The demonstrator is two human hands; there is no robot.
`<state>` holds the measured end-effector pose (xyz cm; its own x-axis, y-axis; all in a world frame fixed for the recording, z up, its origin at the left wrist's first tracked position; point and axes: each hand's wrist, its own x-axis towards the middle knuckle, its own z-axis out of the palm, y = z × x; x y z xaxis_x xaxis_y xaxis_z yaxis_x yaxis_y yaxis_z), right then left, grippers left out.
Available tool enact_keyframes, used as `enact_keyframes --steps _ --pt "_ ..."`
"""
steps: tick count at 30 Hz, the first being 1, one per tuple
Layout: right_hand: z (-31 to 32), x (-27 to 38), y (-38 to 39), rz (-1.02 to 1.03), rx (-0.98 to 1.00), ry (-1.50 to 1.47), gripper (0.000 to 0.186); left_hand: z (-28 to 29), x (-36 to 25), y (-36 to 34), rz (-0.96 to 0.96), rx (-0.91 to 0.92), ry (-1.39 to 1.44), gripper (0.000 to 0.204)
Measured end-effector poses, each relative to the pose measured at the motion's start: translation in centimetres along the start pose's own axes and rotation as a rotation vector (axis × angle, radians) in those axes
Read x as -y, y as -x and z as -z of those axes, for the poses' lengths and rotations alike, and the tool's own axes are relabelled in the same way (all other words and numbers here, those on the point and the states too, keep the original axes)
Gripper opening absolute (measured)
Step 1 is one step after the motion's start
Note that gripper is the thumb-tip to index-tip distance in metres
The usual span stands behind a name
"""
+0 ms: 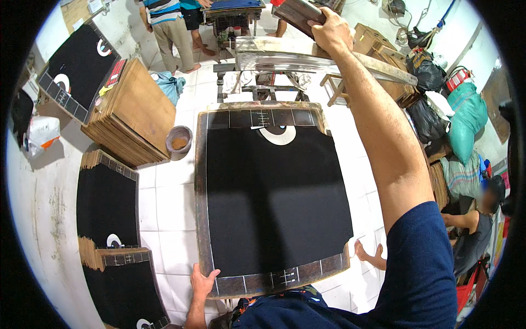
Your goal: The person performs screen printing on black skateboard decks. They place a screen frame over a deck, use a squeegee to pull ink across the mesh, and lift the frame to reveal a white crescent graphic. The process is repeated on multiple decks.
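A flat wooden board (pixel 201 192) lies in front of me, covered with a piece of black fabric (pixel 274 219). Near the fabric's far edge is a white curved print (pixel 282 140). White lines mark the dark bands at both ends of the board. My left hand (pixel 201 282) grips the near left corner, thumb on top; its other fingers are partly hidden. Stretched far forward, my right hand (pixel 333 34) is closed on a dark brown, long wooden block (pixel 298 17). Just below that hand runs a pale frame (pixel 307 54), seen edge-on, beyond the board.
On the left stand stacked boards (pixel 139 104), a bucket (pixel 179 140) and more fabric-covered boards (pixel 107 200). Bags, including a green sack (pixel 467 118), crowd the right. A person (pixel 476 230) sits at right; others (pixel 170 33) stand at the back.
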<state>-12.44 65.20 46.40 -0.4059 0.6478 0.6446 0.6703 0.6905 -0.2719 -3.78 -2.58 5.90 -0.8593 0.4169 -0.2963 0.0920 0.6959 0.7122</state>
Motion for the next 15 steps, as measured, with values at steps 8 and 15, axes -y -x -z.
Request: enact_keyframes --steps 8,15 --pt "1.9 1.2 -1.6 0.022 -0.03 -0.122 0.037 -0.3 -2.9 -0.8 0.022 0.001 -0.098 0.063" --pt "1.6 1.7 -3.7 -0.041 -0.03 -0.1 0.042 0.3 -4.9 -0.7 0.103 0.008 -0.192 0.065"
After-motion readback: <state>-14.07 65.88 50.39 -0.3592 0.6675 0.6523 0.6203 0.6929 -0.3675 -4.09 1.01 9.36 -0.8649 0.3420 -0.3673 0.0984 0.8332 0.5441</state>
